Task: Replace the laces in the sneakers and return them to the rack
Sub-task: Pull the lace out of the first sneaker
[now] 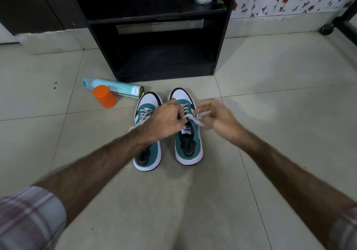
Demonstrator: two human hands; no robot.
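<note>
Sat on floor tiles before rack [160, 56], sneakers [188, 130] side by side. Left hand [166, 120] pinched lace [190, 117] at right sneaker's tongue; right hand [216, 114] blurred, grip unclear. Lace prob. soft, limp, light: best pinched nr ends.

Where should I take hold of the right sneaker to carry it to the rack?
Take the right sneaker at its heel collar, coming from above on the near side. The heel faces the person, its opening is unobstructed, and the laces farther forward are occupied by the left hand and right hand.
</note>
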